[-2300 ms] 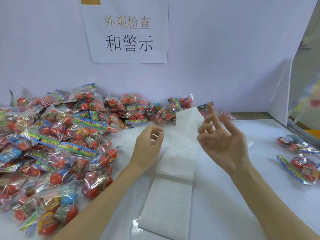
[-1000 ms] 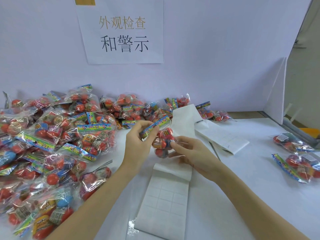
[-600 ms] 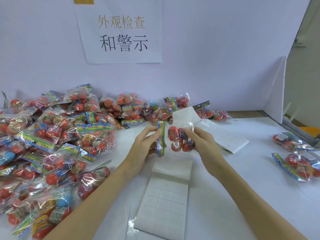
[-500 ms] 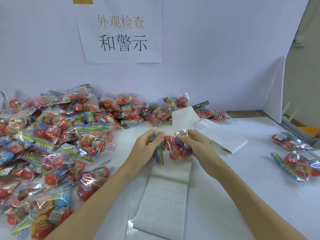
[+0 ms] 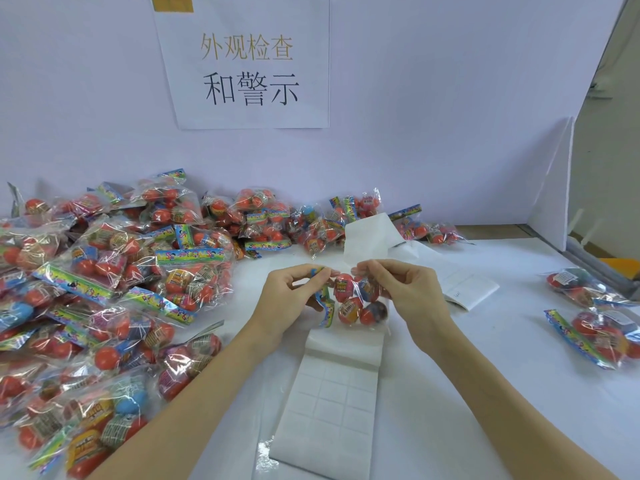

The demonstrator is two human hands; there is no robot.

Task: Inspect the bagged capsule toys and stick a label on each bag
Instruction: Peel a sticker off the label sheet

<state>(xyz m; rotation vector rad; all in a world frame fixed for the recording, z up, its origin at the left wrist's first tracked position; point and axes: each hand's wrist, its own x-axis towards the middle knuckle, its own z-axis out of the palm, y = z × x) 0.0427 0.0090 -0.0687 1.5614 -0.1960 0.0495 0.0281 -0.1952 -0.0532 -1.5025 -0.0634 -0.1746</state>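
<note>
White bench (image 5: 485,393) stretches out below me, and both my forearms reach forward over it, meeting just above the far end of the label sheet (image 5: 332,403). My left hand (image 5: 294,299) pinches the bag of capsule toys (image 5: 353,299) by its colourful header strip, fingers curled, while my right hand (image 5: 405,289) pinches the clear plastic at the bag's top right corner. Between them the bag hangs upright, with the heap of bagged toys (image 5: 114,289) to my left.
</note>
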